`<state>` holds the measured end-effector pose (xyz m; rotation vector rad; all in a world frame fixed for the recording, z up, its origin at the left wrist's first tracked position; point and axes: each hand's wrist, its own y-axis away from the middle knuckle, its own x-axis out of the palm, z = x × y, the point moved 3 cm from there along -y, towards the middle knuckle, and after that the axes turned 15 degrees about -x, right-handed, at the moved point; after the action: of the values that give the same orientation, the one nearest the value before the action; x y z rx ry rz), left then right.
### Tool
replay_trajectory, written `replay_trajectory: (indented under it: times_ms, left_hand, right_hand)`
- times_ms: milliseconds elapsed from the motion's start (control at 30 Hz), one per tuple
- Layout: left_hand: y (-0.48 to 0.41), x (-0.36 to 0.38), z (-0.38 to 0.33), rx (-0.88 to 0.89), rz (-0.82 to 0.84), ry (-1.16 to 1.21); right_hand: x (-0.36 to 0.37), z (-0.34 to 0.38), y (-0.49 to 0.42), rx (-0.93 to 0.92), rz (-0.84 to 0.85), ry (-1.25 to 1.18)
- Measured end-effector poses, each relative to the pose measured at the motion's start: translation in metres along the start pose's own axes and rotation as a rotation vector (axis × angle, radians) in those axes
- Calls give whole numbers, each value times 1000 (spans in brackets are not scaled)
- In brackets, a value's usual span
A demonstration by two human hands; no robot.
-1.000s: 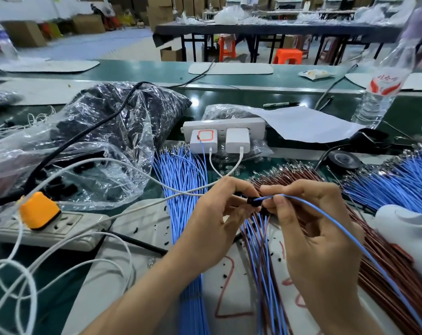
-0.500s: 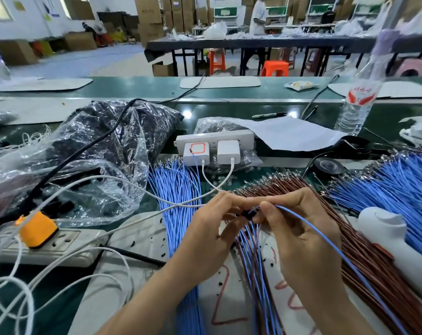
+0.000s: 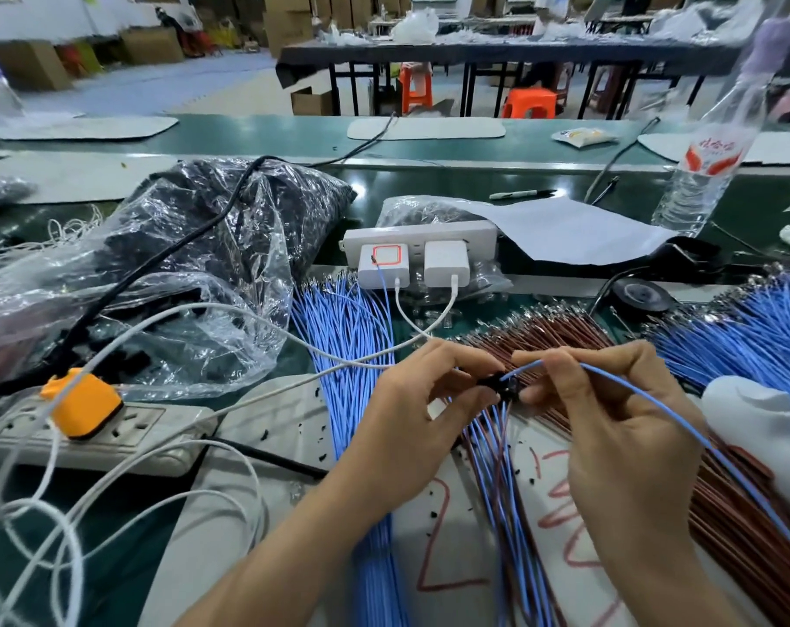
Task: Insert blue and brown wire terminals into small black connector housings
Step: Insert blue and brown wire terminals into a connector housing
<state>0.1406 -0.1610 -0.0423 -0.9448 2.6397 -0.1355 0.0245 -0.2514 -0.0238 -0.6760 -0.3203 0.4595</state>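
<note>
My left hand (image 3: 411,418) pinches a small black connector housing (image 3: 502,383) at its fingertips. My right hand (image 3: 610,427) pinches a single blue wire (image 3: 664,409) near its end, right beside the housing; the wire trails off to the lower right. Whether the terminal is inside the housing I cannot tell. Below the hands lie finished blue and brown wires (image 3: 506,491). A bundle of blue wires (image 3: 352,337) lies to the left, brown wires (image 3: 547,332) behind the hands, more blue wires (image 3: 755,328) at the right.
A clear bag of black parts (image 3: 194,264) sits at the left. A white power strip with two chargers (image 3: 420,255) stands behind the wires. Another strip with an orange plug (image 3: 83,402) and white cables (image 3: 112,491) lies front left. A water bottle (image 3: 705,174) and a white object (image 3: 764,423) are at the right.
The blue wire's tip has moved from the housing's right end to above it, and the housing now shows more between the two hands. The view has tilted up slightly.
</note>
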Motion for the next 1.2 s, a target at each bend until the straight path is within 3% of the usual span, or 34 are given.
replay_trajectory:
  times_ms: [267,433,667,900,1200]
  left_hand:
    - [0,-2,1,4,5,31]
    - [-1,-4,2,-53,-33,126]
    - [-1,-5,-1,-70,-44,88]
    - [2,-4,0,-121,-19,230]
    - [3,-3,-1,-81,-33,217]
  right_hand:
    - [-5,-8,-3,-65,52,162]
    - [-1,-12,0,-42,181,274]
    - [-5,-15,-4,61,154,197]
    - [-4,-15,-3,48,183,186]
    - [-7,-15,-3,46,166,163]
